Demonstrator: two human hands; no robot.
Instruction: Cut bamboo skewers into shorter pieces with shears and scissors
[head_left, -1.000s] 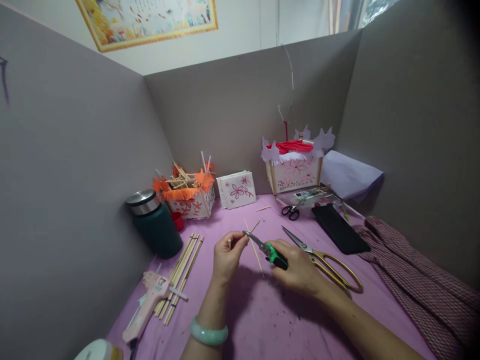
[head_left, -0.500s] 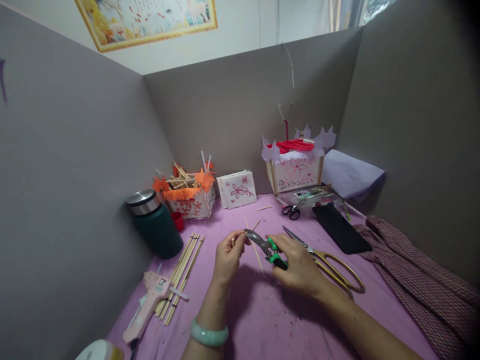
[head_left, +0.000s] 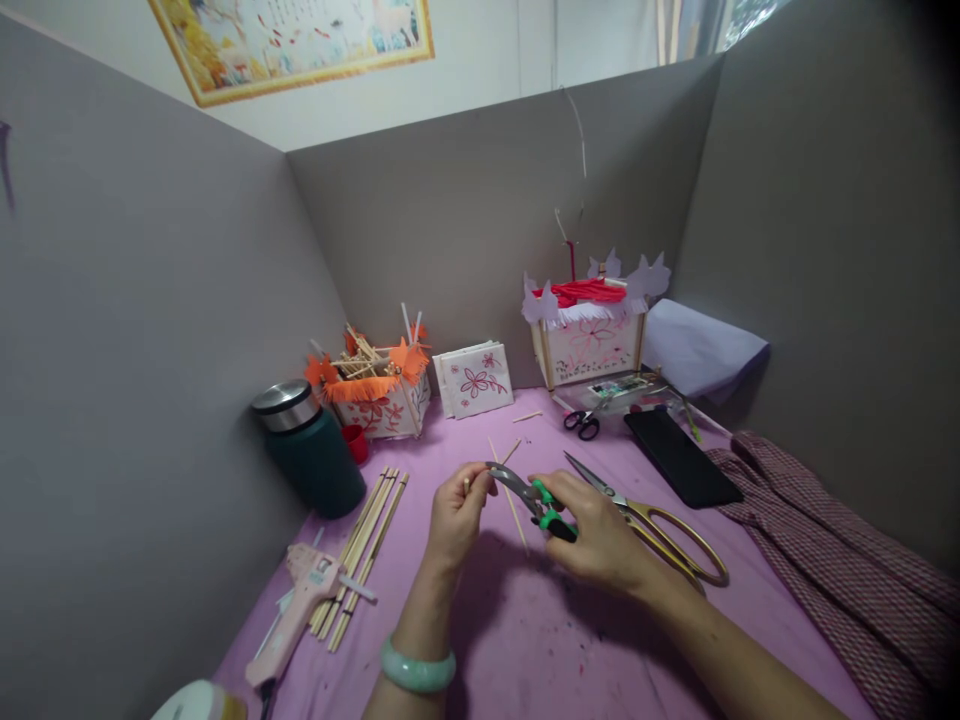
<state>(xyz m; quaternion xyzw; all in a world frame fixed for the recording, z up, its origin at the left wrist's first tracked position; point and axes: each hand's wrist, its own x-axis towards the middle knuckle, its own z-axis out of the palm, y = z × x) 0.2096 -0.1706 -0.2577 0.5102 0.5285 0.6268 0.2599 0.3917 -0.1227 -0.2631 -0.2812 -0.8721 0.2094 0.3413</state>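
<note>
My right hand [head_left: 596,530] is closed around green-and-black-handled pruning shears [head_left: 517,487]. Their curved grey blades reach left to the fingertips of my left hand [head_left: 456,510]. That hand is pinched shut on a thin wooden stick, mostly hidden by the fingers; a small tan end [head_left: 466,486] shows between them. What lies between the blade tips is too small to make out. Beneath the shears, a thin stick [head_left: 517,520] lies on the purple cloth, with a shorter stick [head_left: 513,449] crossing near its far end.
Large gold-handled scissors [head_left: 660,540] and a black phone [head_left: 681,460] lie right. On the left are a pink glue gun [head_left: 296,605], bundled sticks [head_left: 367,555] and a dark green flask [head_left: 311,455]. Behind stand an orange-trimmed box [head_left: 382,412], drawn-on cards [head_left: 480,382] and a lilac-trimmed box [head_left: 592,345].
Both hands and the shears have barely shifted. The blade tips sit very slightly further left and lower at the left fingertips.
</note>
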